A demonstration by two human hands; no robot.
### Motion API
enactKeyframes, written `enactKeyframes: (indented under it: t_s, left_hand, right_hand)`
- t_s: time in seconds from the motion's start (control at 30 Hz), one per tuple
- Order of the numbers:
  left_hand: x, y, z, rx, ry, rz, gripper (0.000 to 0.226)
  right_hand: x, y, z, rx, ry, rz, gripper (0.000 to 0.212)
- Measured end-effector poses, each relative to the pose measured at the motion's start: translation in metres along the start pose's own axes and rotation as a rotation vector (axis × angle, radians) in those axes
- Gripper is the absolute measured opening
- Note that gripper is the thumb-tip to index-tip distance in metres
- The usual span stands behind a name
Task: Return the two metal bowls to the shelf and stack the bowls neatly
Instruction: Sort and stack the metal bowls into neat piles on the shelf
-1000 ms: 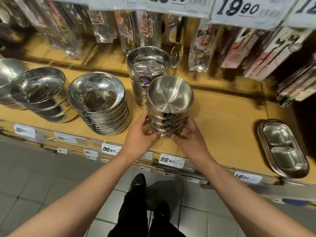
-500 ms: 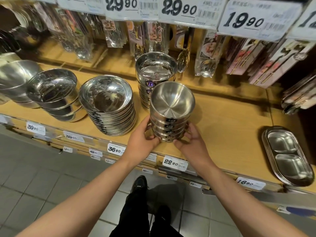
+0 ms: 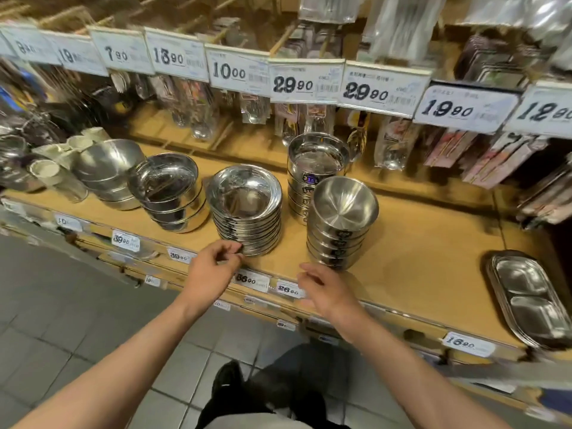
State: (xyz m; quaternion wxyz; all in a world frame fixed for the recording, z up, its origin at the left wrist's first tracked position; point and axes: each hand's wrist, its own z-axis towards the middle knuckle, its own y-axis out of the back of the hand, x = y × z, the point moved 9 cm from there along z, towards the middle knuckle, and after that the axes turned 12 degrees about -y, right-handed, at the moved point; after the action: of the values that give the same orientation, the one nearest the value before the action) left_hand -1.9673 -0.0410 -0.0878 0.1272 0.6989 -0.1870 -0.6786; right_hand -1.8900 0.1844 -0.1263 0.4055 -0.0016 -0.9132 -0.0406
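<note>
A stack of several small matte metal bowls (image 3: 342,218) stands upright on the wooden shelf (image 3: 411,258), near its front edge. My left hand (image 3: 212,270) hovers at the shelf front, just before the stack of shallow shiny bowls (image 3: 246,209), fingers loosely curled and holding nothing. My right hand (image 3: 325,289) is off the small bowl stack, a little in front and to its left, fingers apart and empty.
Behind the small bowls stands a taller stack of straight-walled bowls (image 3: 315,168). More bowl stacks (image 3: 167,190) sit to the left. Oval divided trays (image 3: 526,298) lie at the right. Price tags and hanging packaged utensils (image 3: 387,147) line the back. Tiled floor lies below.
Both hands have let go of the small bowl stack and drawn back toward the shelf's front edge. The view has tilted upward and shifted left.
</note>
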Motion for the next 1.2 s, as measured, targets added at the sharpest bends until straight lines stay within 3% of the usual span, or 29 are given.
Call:
enactKeyframes:
  t_s: [0.2,0.3,0.43,0.6,0.83,1.0,1.2]
  left_hand:
    - [0.015,0.055,0.032,-0.082,0.023,-0.072,0.031]
    - [0.019,0.053,0.055,0.015,0.080,-0.269,0.042]
    - [0.010,0.028,0.078,0.227,0.078,-0.408,0.036]
    - [0.020,0.003,0.101,0.355,0.163,-0.513,0.051]
    - [0.032,-0.006,0.118,0.494,0.219,-0.501,0.047]
    - [0.034,0.004,0.107,0.495,0.228,-0.507,0.065]
    - [0.014,0.029,0.070,0.504,0.249,-0.496,0.064]
  right_hand:
    - [0.047,-0.038,0.029,-0.031,0.034,0.187,0.048]
    - [0.061,-0.051,0.042,-0.047,0.051,0.328,0.047]
    - [0.078,-0.070,0.052,0.001,0.117,0.458,0.022]
    - [0.078,-0.078,0.068,-0.021,0.107,0.630,0.037]
    - [0.081,-0.081,0.068,-0.086,0.139,0.631,0.043]
    - [0.070,-0.089,0.052,-0.138,0.101,0.614,0.044]
    - [0.055,-0.098,0.011,-0.163,0.046,0.606,0.042]
